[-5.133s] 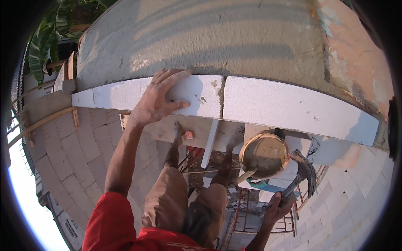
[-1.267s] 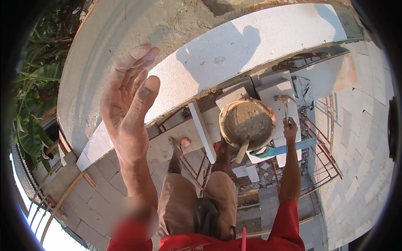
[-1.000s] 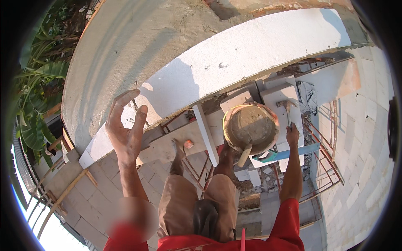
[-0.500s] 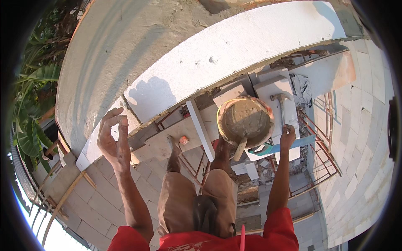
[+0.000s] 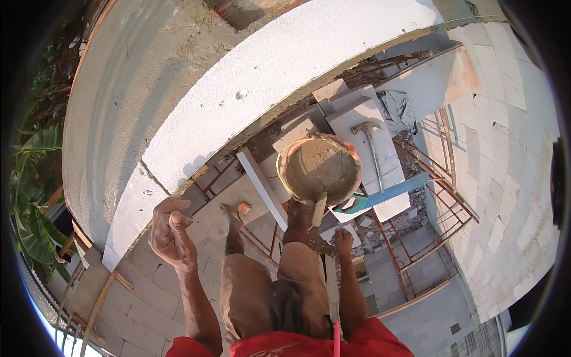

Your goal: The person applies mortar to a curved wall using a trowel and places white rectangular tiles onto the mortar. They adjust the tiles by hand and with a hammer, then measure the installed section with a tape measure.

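My left hand (image 5: 172, 232) is raised beside the near edge of the white block course (image 5: 238, 89), fingers loosely bent and thumb apart, holding nothing. My right hand (image 5: 344, 243) is closed in a fist below the bucket (image 5: 285, 181), with nothing seen in it. Grey wet mortar (image 5: 324, 169) fills much of the bucket, and a wooden tool handle (image 5: 318, 211) leans out over its near rim. Right of the bucket a claw hammer (image 5: 373, 153) lies on a pale block (image 5: 351, 125). A handsaw (image 5: 386, 195) with a blue blade and green handle rests beside it.
My bare feet stand on scaffold boards (image 5: 253, 196); a small orange-red object (image 5: 244, 207) lies by the left one. A long pale bar (image 5: 262, 187) slants between my legs. Rusty scaffold frames (image 5: 443, 202) stand before the block wall (image 5: 505, 154) over a lower level. Plants (image 5: 38, 184) grow at left.
My right hand has let go of the hammer's handle and moved left and down toward my body; the hammer stays on the block. My left hand lowered slightly. The whole view shifted.
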`<state>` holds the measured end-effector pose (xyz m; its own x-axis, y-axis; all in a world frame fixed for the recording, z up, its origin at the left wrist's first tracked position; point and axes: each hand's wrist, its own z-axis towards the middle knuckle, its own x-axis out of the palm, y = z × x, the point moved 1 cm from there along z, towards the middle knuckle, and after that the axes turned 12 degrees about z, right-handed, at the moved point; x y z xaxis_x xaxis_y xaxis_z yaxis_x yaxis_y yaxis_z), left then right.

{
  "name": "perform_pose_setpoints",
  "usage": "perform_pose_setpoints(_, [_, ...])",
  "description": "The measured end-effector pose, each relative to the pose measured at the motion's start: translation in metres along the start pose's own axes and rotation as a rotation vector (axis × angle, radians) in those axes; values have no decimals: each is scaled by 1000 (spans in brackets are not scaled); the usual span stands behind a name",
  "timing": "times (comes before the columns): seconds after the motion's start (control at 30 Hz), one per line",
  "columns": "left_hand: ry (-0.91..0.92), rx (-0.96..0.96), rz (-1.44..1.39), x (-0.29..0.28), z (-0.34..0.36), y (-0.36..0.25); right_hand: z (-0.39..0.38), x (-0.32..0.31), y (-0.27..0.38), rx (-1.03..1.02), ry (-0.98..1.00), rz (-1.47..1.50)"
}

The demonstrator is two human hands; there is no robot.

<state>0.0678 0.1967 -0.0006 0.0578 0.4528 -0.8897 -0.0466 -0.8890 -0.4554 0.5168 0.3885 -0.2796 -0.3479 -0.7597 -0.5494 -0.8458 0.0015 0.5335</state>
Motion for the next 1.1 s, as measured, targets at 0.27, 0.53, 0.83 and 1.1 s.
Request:
perform_pose_setpoints(0.27, [6,189,307,-1,70,-4,7,2,29,204,154,27])
perform_pose_setpoints(0.53, [144,201,274,31,97,0,-41,-17,5,199,310,7])
perform_pose_setpoints(0.83, [158,202,334,31,97,2,-92,-27,9,394,220,-11])
perform_pose_setpoints(1.1, [179,172,289,29,95,2,-84,-9,3,255,212,-6])
